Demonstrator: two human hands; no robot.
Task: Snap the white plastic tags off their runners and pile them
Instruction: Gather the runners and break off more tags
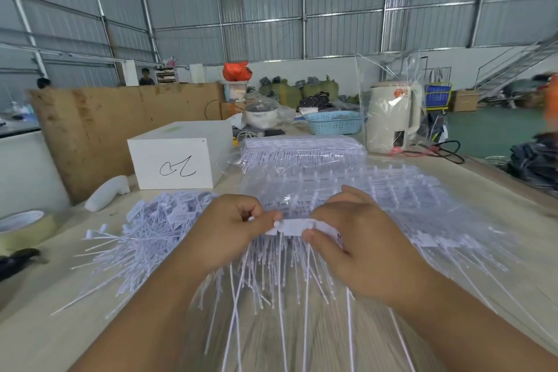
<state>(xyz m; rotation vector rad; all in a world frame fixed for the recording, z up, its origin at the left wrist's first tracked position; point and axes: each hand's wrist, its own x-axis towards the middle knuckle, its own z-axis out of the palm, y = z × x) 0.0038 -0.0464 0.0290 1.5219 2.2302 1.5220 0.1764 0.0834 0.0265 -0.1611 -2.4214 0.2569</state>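
Pinching a white tag strip (297, 227), left hand (232, 229) grip curled, right hand (359, 238) grip clamped, forearms converging.

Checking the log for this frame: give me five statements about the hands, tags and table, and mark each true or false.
1. Both hands grip the same strip of white tags. True: left hand and right hand pinch its ends.
2. The loose pile of tags lies to the person's right. False: it lies to the left.
3. The white box has a handwritten mark on its front. True.
4. The basket is red. False: it is blue.
5. The tape roll sits on top of the box. False: it sits at the table's left edge.
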